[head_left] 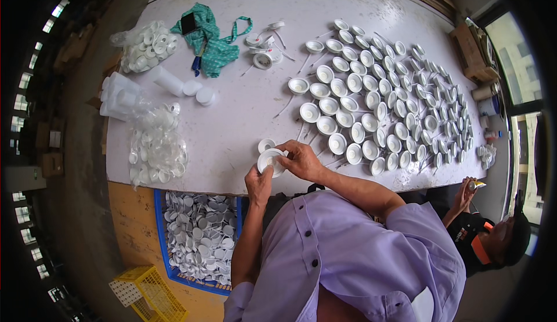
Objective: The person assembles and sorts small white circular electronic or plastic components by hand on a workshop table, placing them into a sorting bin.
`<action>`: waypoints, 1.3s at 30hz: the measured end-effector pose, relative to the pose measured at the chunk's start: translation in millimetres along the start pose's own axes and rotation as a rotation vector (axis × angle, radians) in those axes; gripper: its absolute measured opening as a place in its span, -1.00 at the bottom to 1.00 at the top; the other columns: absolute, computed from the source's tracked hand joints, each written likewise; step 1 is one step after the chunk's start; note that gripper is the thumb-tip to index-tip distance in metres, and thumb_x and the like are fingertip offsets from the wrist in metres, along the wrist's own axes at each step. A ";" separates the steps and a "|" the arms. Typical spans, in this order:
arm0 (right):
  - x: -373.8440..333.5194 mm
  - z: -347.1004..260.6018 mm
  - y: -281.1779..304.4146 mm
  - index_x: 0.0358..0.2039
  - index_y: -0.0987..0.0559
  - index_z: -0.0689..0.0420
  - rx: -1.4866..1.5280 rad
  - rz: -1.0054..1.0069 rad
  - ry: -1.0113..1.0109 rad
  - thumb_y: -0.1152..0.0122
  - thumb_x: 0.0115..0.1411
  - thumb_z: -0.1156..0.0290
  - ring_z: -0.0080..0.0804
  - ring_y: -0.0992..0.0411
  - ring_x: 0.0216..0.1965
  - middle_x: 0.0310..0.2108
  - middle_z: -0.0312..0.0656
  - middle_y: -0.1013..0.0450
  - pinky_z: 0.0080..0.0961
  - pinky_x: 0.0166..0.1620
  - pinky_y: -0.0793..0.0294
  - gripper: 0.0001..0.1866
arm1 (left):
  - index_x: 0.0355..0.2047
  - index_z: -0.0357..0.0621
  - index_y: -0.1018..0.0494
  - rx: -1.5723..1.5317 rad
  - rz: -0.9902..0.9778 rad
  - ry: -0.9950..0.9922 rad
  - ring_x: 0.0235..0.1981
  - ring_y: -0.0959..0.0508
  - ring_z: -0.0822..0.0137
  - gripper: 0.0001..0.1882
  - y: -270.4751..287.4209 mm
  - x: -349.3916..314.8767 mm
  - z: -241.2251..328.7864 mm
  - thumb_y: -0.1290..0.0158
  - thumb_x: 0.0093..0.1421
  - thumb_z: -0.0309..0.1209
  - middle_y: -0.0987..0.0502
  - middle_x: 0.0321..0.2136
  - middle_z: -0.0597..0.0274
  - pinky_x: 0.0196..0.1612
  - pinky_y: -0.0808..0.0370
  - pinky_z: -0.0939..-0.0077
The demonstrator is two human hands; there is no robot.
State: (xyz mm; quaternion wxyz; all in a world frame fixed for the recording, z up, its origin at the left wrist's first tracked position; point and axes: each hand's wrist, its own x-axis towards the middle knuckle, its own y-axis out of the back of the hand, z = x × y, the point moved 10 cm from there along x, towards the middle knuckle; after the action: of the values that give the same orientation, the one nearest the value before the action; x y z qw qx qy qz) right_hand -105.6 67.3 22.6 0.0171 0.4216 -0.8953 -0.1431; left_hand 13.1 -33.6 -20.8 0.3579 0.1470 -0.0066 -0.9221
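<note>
At the table's near edge my left hand point(259, 184) is closed on the lower left rim of a white round downlight housing point(266, 155). My right hand point(303, 162) grips its right side, fingers bent over the rim; what the fingertips touch inside is too small to make out. Just beyond the held piece, a white ring point(267, 144) lies on the table. To the right, many similar white downlight housings point(326, 125) with thin wires stand face up in rows.
Bags of white rings point(156, 153) lie on the white table point(226, 119), left, near stacked white discs point(205, 95) and green cloth point(217, 58). A blue crate point(158, 223) of white parts and a yellow basket point(156, 293) stand below. Another person point(473, 229) is at right.
</note>
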 end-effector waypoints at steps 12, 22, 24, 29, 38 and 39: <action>1.5 10.9 13.1 -0.20 -0.57 0.23 -0.016 0.072 -0.010 -0.18 0.06 0.47 -0.33 -0.47 -0.45 -0.38 -0.06 -0.46 -0.46 -0.37 -0.46 -0.74 | -0.17 -0.31 -0.49 -0.082 -0.124 0.087 -0.43 -0.42 0.59 -0.74 -18.3 9.6 -16.4 -0.09 0.14 -0.43 -0.52 -0.39 0.32 -0.37 -0.39 0.64; -3.9 18.6 31.9 -0.20 -0.57 0.22 -0.001 0.108 -0.039 -0.17 0.08 0.44 -0.31 -0.46 -0.46 -0.38 -0.04 -0.46 -0.46 -0.37 -0.46 -0.75 | -0.16 -0.39 -0.46 -0.106 -0.320 0.088 -0.32 -0.53 0.43 -0.71 -43.3 12.1 -10.5 -0.05 0.15 -0.44 -0.55 -0.30 0.17 -0.22 -0.50 0.54; -4.1 18.9 37.6 -0.20 -0.58 0.22 -0.003 0.123 -0.037 -0.18 0.08 0.43 -0.30 -0.47 -0.45 -0.38 -0.05 -0.46 -0.46 -0.37 -0.46 -0.75 | -0.16 -0.45 -0.44 -0.115 -0.320 0.118 -0.31 -0.56 0.38 -0.70 -49.8 14.5 -10.3 -0.02 0.15 -0.47 -0.55 -0.29 0.11 -0.22 -0.56 0.51; -4.7 19.8 58.4 -0.15 -0.55 0.22 -0.026 0.132 -0.098 -0.25 0.05 0.36 -0.27 -0.49 -0.41 -0.30 -0.01 -0.45 -0.45 -0.34 -0.49 -0.66 | -0.15 -0.48 -0.42 -0.161 -0.369 0.139 -0.32 -0.57 0.37 -0.70 -68.4 21.8 -3.2 -0.01 0.16 -0.48 -0.55 -0.29 0.09 -0.24 -0.58 0.50; -8.0 -15.5 64.2 0.16 -0.27 0.17 -0.708 -0.076 0.435 -0.39 -0.12 0.21 -0.16 -0.33 -0.13 -0.02 -0.07 -0.26 -0.33 -0.07 -0.42 -0.18 | -0.28 -0.37 -0.48 0.150 -0.477 0.185 -0.60 -0.32 0.62 -0.79 -100.7 42.1 -19.5 -0.04 0.15 -0.44 -0.49 -0.52 0.35 -0.56 -0.28 0.64; -7.8 -14.2 71.4 0.16 -0.26 0.16 -0.711 -0.067 0.414 -0.39 -0.12 0.21 -0.15 -0.33 -0.11 -0.02 -0.07 -0.26 -0.33 -0.07 -0.42 -0.17 | -0.28 -0.37 -0.48 0.152 -0.494 0.173 -0.60 -0.32 0.62 -0.79 -109.3 44.2 -16.5 -0.04 0.15 -0.44 -0.49 -0.52 0.35 -0.56 -0.28 0.64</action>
State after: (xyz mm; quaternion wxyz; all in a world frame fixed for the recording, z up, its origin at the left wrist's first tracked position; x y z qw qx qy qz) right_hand -152.0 112.9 56.2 0.3369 0.4380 -0.7535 -0.3563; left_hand -85.2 19.9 -61.2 0.1091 0.2491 -0.0092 -0.9623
